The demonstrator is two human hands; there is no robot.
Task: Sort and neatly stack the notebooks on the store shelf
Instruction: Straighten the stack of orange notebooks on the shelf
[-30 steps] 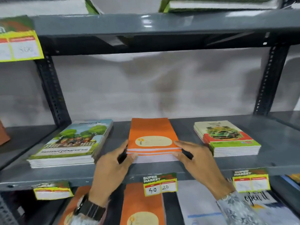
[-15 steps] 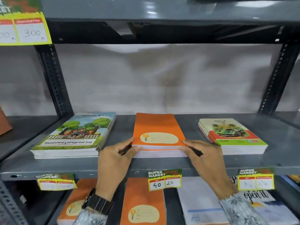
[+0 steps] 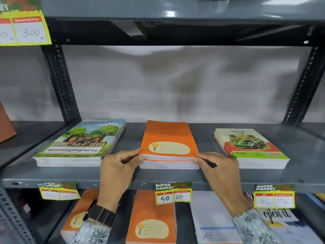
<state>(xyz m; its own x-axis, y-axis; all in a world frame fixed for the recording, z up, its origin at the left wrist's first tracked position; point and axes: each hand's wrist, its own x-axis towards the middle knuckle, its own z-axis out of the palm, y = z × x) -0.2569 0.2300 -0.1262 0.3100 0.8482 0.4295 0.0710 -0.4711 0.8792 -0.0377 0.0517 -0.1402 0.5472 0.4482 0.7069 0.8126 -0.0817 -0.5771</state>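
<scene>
A stack of orange notebooks (image 3: 168, 138) lies in the middle of the grey shelf (image 3: 133, 176). My left hand (image 3: 117, 168) pinches the stack's near left corner, thumb on top. My right hand (image 3: 219, 168) grips the near right corner the same way. Left of it rests a stack of notebooks with a trees-and-children cover (image 3: 82, 143). To the right sits a stack with a green car cover (image 3: 249, 147). All three stacks lie flat, apart from one another.
Price tags (image 3: 173, 193) hang on the shelf's front edge. The lower shelf holds orange notebooks (image 3: 151, 217), a white notebook (image 3: 212, 219) and an "open it" notebook (image 3: 277, 217). Slotted uprights (image 3: 59, 81) stand at both sides, and another shelf (image 3: 175, 13) runs overhead.
Both hands have slid inward along the orange stack's front edge and now grip its near corners. The stack's near edges look more even. The view has shifted slightly downward.
</scene>
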